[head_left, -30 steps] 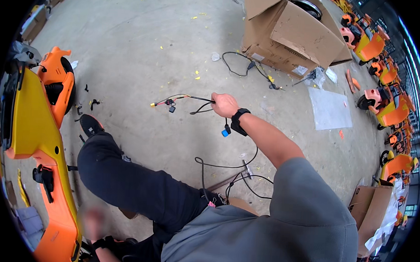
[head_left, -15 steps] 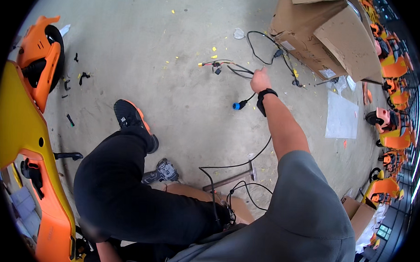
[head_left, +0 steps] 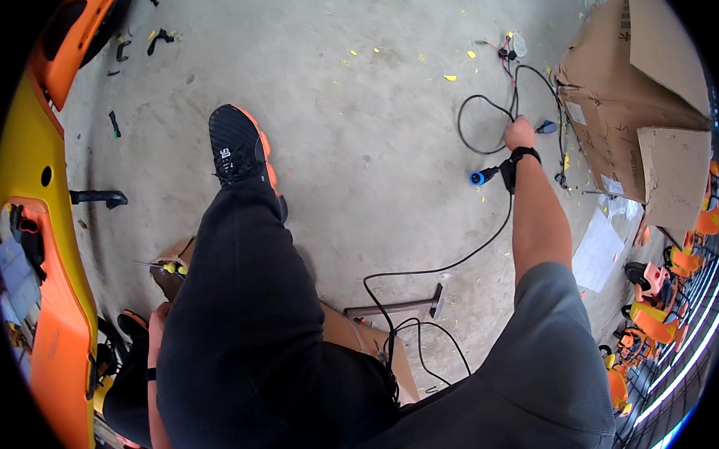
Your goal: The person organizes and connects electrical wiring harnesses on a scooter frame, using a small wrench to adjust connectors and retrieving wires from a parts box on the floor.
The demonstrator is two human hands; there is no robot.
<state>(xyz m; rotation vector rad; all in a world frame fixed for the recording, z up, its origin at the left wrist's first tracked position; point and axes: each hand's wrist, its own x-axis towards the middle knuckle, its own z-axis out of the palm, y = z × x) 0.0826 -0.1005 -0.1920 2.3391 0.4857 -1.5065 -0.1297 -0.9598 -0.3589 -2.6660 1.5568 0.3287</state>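
Note:
My right hand (head_left: 521, 134), with a black band on its wrist, is closed round a black cable (head_left: 487, 98) low over the concrete floor. Beyond the fist the cable bends into a loop; thin wires and small connectors (head_left: 507, 51) lie at its far end. A blue-ringed round plug (head_left: 480, 178) hangs beside my wrist. From there the cable runs back across the floor toward my legs. My left hand (head_left: 160, 318) is at the lower left against my dark trouser leg, its fingers hidden by the leg.
A large open cardboard box (head_left: 605, 115) stands at the right, a white sheet (head_left: 599, 251) near it. A hammer (head_left: 437, 301) lies by my knee. At the left stands a yellow and orange vehicle body (head_left: 29, 162). Small black parts (head_left: 160, 39) and yellow scraps are scattered about.
My view has shifted, and my right hand has moved the cable closer to the box. The wire end, formerly left of the fist, now lies beyond it. My leg hides the power tool.

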